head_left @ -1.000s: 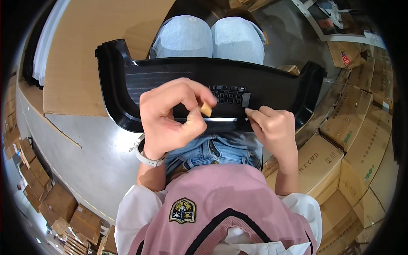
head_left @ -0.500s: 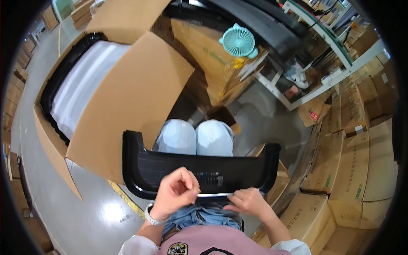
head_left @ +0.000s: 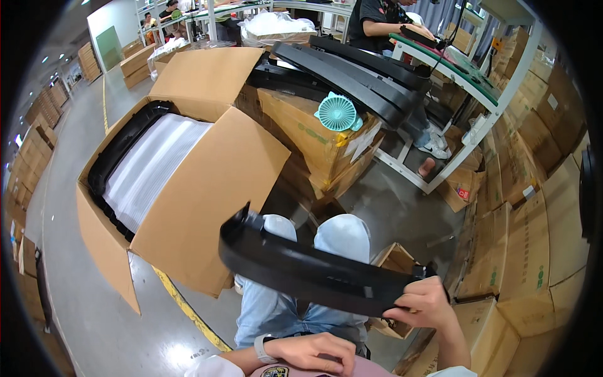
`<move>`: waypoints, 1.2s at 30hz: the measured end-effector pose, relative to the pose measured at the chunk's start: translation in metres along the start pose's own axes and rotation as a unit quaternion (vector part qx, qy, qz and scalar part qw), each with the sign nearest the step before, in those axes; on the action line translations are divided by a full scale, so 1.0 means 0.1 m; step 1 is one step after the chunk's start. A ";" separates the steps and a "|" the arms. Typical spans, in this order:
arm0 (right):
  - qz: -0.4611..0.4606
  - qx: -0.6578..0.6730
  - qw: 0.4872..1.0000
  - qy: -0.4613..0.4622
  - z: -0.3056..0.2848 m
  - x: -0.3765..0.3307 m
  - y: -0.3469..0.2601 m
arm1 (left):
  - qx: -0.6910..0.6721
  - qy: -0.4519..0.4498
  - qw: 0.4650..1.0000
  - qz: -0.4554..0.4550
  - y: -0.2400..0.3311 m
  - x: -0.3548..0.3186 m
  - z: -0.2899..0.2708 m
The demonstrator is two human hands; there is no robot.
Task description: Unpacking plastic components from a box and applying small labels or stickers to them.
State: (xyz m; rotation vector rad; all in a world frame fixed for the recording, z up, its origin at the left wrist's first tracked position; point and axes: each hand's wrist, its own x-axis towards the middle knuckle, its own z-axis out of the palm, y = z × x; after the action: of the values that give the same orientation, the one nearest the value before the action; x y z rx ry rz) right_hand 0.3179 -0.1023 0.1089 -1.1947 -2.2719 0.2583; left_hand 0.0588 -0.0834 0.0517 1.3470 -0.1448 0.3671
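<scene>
A long black curved plastic panel (head_left: 314,274) is held above my thighs, tilted with its left end raised. My right hand (head_left: 427,303) is closed round its right end, thumb at the lower edge. My left hand (head_left: 321,353) is drawn in across my waist, below the panel and apart from it. Its fingers are loosely bent and stretched to the right, with nothing seen in them. A watch with a pale strap (head_left: 264,349) is on my left wrist.
At left stands an open carton (head_left: 201,204) holding black panels with white foam sheets (head_left: 160,166). More black panels (head_left: 358,78) and a turquoise fan (head_left: 338,112) rest on a carton ahead. Stacked cartons (head_left: 524,245) line the right. A person (head_left: 383,25) works at a bench.
My left hand has come off the panel and moved down to my waist. The panel has turned from lying level on my lap to tilted, in my right hand alone. My view has lifted.
</scene>
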 end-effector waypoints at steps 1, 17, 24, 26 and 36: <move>0.012 -0.011 0.999 0.029 -0.11 -0.01 -0.02 | 0.002 -0.037 0.999 0.012 -0.17 0.03 -0.03; -0.061 -0.448 0.869 0.202 -1.91 2.45 1.64 | -0.240 0.179 0.931 -0.208 -0.78 1.27 -1.89; -0.024 -0.510 0.851 0.123 -1.80 3.80 3.06 | -0.170 0.295 0.928 -0.150 -0.99 1.22 -2.27; 0.001 -0.508 0.855 0.099 -1.69 3.97 3.29 | -0.145 0.309 0.931 -0.129 -0.99 1.22 -2.26; 0.174 -0.407 0.892 0.091 -1.55 3.99 3.47 | -0.199 0.316 0.917 -0.136 -0.92 1.24 -2.27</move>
State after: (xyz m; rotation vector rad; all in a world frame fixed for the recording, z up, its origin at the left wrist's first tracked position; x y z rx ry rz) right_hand 0.4674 0.4092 0.2484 -1.9372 -2.0125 -0.7293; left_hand 0.1821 0.1417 -0.0454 0.7784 0.4845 0.4887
